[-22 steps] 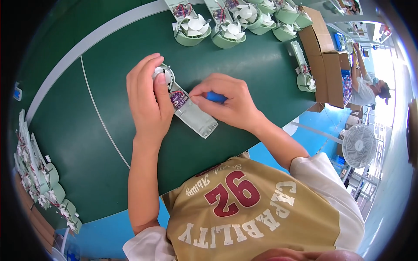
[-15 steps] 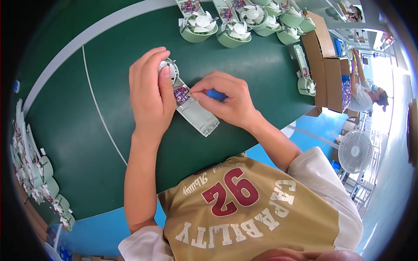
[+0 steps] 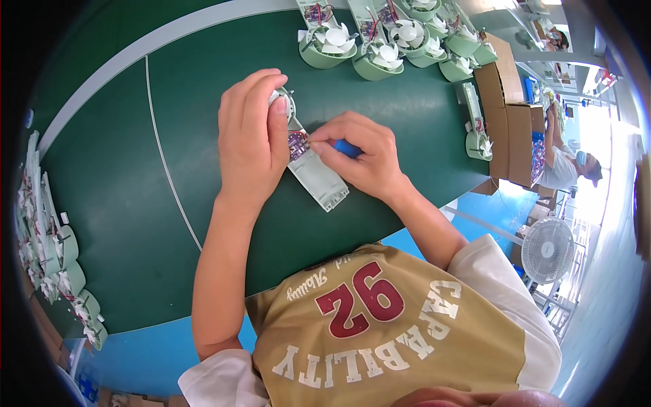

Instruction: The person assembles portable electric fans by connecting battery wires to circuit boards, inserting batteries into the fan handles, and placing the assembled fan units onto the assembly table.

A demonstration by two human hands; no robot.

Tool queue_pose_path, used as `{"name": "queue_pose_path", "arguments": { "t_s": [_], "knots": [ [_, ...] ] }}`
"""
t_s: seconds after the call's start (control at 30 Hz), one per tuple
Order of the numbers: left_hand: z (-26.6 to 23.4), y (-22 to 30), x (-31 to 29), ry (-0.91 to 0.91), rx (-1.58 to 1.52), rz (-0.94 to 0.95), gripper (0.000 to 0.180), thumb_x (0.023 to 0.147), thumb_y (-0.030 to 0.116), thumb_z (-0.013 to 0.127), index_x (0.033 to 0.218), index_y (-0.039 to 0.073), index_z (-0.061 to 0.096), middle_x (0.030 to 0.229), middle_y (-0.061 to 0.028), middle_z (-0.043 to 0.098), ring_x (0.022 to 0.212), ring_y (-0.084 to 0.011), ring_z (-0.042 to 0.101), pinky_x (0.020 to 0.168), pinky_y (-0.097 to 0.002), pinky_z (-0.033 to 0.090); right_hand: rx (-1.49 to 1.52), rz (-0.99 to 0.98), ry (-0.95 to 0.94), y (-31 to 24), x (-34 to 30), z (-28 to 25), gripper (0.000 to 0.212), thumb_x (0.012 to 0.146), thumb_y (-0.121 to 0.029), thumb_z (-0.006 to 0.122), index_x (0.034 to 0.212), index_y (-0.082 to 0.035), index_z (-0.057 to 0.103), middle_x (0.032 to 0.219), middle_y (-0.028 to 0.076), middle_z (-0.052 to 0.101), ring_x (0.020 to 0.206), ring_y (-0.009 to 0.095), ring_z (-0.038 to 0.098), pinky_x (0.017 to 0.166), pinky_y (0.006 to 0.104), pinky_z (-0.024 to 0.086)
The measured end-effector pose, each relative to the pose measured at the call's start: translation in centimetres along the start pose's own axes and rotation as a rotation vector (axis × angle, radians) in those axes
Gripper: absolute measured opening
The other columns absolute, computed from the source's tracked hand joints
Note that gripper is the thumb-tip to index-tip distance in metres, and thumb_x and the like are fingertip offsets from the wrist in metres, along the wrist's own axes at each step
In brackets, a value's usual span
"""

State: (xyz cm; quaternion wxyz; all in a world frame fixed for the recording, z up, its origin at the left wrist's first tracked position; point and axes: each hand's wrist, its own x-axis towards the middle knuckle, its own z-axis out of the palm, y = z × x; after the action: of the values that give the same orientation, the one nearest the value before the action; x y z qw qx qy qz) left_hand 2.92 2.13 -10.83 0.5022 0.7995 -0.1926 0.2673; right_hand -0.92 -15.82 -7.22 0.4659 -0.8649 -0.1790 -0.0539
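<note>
Under my hands on the green table lies a pale half-shell (image 3: 317, 179) of a small handheld fan, its long handle slanting toward me. A purple circuit board (image 3: 298, 145) with red wires sits in the handle, below the round head (image 3: 290, 108). My left hand (image 3: 249, 146) is wrapped over the side of that head and steadies it; the palm hides part of the fan. In my right hand (image 3: 366, 154), thumb and forefinger are pinched at the board's edge, and a tool with a blue handle (image 3: 347, 148) rests in the grip. Its tip is too small to make out.
Several pale green fan shells with white blades (image 3: 336, 39) stand along the far edge. One more fan shell (image 3: 479, 139) lies at the right, beside cardboard boxes (image 3: 521, 139). A row of shells (image 3: 70, 254) lines the left edge. Beyond the table are a co-worker (image 3: 566, 166) and a floor fan (image 3: 548, 249).
The view has shifted, so table and hands appear further right. Both hands stay at the fan shell in nearly the same pose, fingertips of the right still at the board.
</note>
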Motion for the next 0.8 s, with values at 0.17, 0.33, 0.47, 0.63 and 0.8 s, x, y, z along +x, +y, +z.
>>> {"name": "queue_pose_path", "arguments": {
  "t_s": [0.17, 0.33, 0.47, 0.63, 0.8],
  "knots": [
    [0.1, -0.1, -0.2, -0.004, 0.017, -0.001, 0.022, 0.094, 0.003, 0.060, 0.116, 0.003, 0.062, 0.118, -0.0128, 0.065, 0.105, -0.0327, 0.061, 0.090, -0.0417, 0.049, -0.086, -0.136, -0.028, 0.2, 0.5, -0.4, 0.013, 0.079, 0.001, 0.075, 0.091, -0.002, 0.072, 0.086, 0.009, 0.069, 0.070, 0.019, 0.066, 0.062, 0.0294, 0.052],
    [-0.1, 0.0, -0.1, 0.005, 0.079, 0.088, 0.025, 0.091, 0.003, 0.062, 0.116, 0.006, 0.061, 0.118, -0.0094, 0.064, 0.106, -0.0303, 0.060, 0.089, -0.0400, 0.047, -0.241, -0.292, -0.087, -0.1, 1.2, -1.1, 0.014, 0.076, 0.002, 0.075, 0.089, -0.003, 0.072, 0.082, 0.008, 0.068, 0.067, 0.019, 0.065, 0.058, 0.0291, 0.052],
    [0.0, -0.3, -0.2, 0.024, 0.102, 0.105, 0.026, 0.090, 0.003, 0.064, 0.116, 0.006, 0.061, 0.117, -0.0075, 0.064, 0.106, -0.0289, 0.060, 0.087, -0.0392, 0.046, -0.289, -0.337, -0.074, 0.0, 1.1, -0.6, 0.015, 0.076, 0.003, 0.075, 0.089, -0.003, 0.072, 0.081, 0.009, 0.068, 0.066, 0.019, 0.065, 0.057, 0.0290, 0.051],
    [-0.1, -0.3, -0.3, 0.033, 0.115, 0.118, 0.026, 0.090, 0.003, 0.064, 0.116, 0.006, 0.061, 0.117, -0.0065, 0.064, 0.105, -0.0285, 0.060, 0.086, -0.0395, 0.046, -0.168, -0.214, 0.000, 0.0, 0.3, 0.2, 0.014, 0.076, 0.006, 0.075, 0.088, -0.002, 0.071, 0.081, 0.009, 0.069, 0.067, 0.019, 0.065, 0.058, 0.0282, 0.050],
    [0.0, -0.2, -0.3, 0.039, 0.122, 0.121, 0.027, 0.090, 0.003, 0.064, 0.116, 0.006, 0.061, 0.117, -0.0067, 0.063, 0.105, -0.0286, 0.060, 0.086, -0.0397, 0.047, -0.171, -0.195, 0.058, -0.4, -0.3, 0.8, 0.013, 0.077, 0.005, 0.075, 0.087, -0.001, 0.071, 0.081, 0.009, 0.069, 0.068, 0.019, 0.065, 0.059, 0.0282, 0.050]
  ]
}}
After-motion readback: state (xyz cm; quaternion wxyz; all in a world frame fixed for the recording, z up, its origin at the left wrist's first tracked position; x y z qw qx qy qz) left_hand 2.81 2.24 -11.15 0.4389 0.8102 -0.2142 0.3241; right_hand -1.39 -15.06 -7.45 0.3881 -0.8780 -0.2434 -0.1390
